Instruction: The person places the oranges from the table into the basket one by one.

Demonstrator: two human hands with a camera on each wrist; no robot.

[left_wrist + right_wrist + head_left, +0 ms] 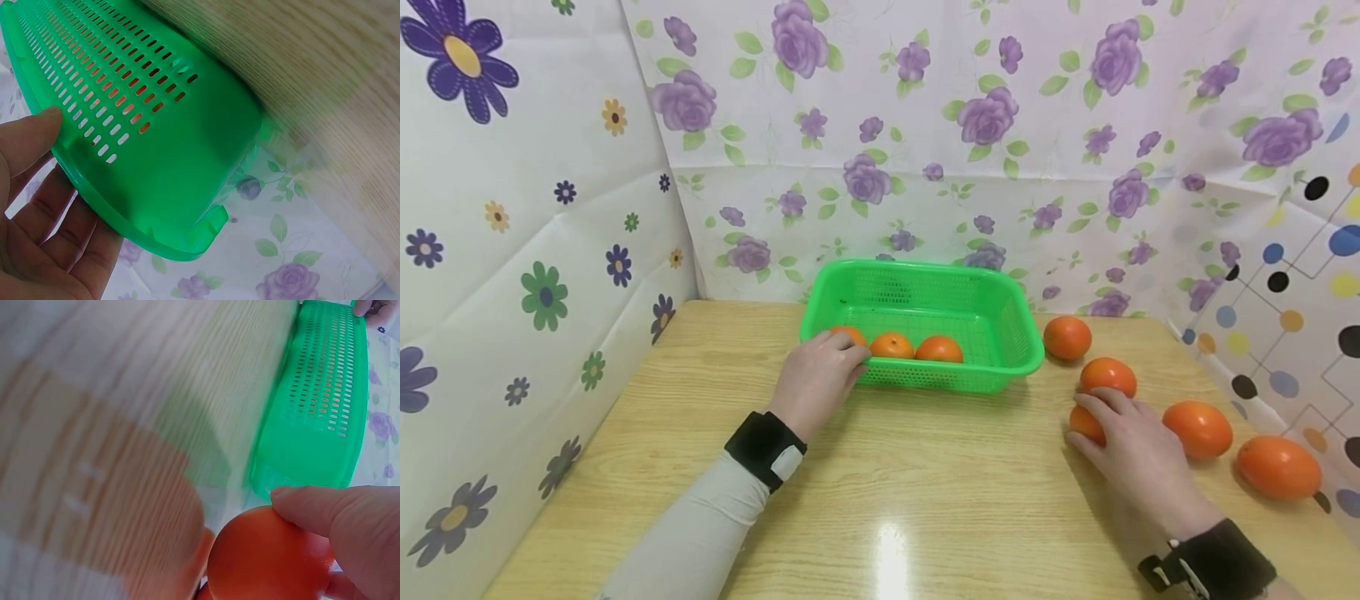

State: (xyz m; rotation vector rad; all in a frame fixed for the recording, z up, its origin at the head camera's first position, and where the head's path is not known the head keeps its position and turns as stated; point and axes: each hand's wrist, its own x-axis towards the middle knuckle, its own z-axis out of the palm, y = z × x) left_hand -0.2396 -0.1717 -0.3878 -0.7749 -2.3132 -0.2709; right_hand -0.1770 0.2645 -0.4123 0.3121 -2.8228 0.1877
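A green plastic basket (925, 377) with slotted sides stands at the back of the table. Inside it, along the near wall, sit three oranges, one of them the middle orange (892, 345). My left hand (822, 375) holds the basket's near rim at its left end; in the left wrist view the thumb lies outside the wall and the fingers reach over the rim (94, 203). To the right of the basket, my right hand (1138, 454) grips an orange (269, 556), thumb on one side. That orange is partly covered by the fingers in the head view.
Around the right hand lie more oranges: one beside the basket (1067, 338), one just behind the hand (1108, 377), and two at the right, a nearer (1198, 430) and a farther-right one (1279, 467). Patterned sheets (865, 179) wall the wooden table (820, 517) at back and sides.
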